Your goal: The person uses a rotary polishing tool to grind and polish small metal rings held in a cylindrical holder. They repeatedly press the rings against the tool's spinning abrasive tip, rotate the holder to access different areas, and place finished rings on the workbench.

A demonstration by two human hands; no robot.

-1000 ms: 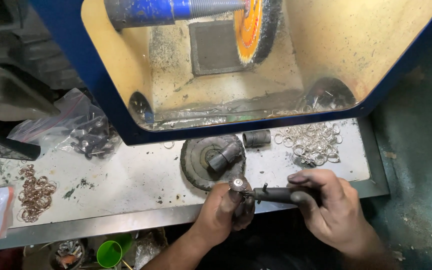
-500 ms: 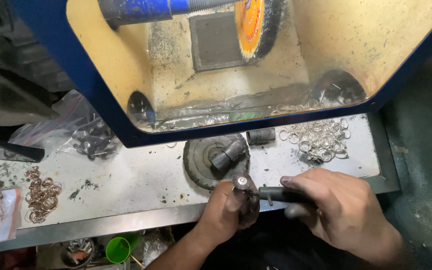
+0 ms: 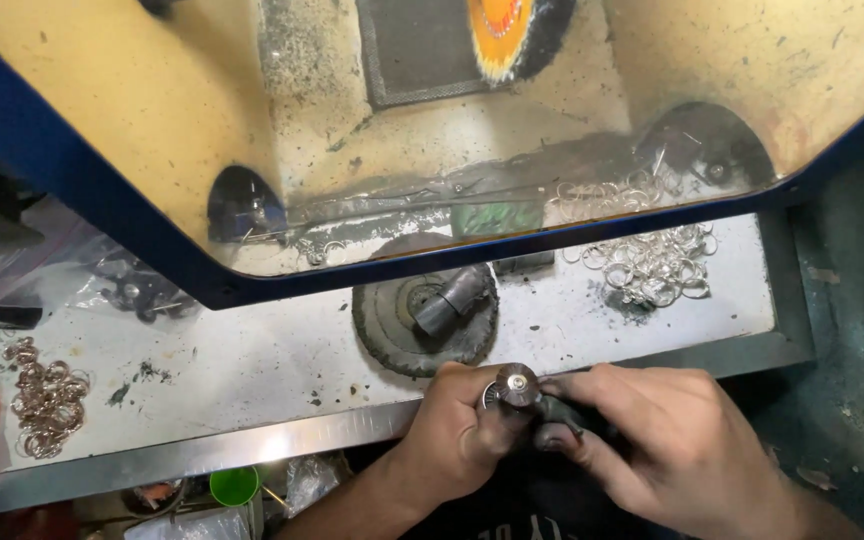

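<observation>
Both hands have drawn closer together at the desk (image 3: pixel 252 370) edge: left hand (image 3: pixel 467 425) fingers pinch a ring against the small buffing wheel (image 3: pixel 517 386); right hand (image 3: pixel 672 440) fingers close around the dark handpiece (image 3: pixel 562 412).

Dusty grey metal workbench (image 3: pixel 252 370) carried a round black buffing pad (image 3: pixel 392 325) with a dark metal cylinder (image 3: pixel 449 299) on it; silvery wire rings (image 3: pixel 657 265) heaped right; coppery rings (image 3: pixel 47 400) left; orange polishing wheel (image 3: pixel 502 35) above.
</observation>
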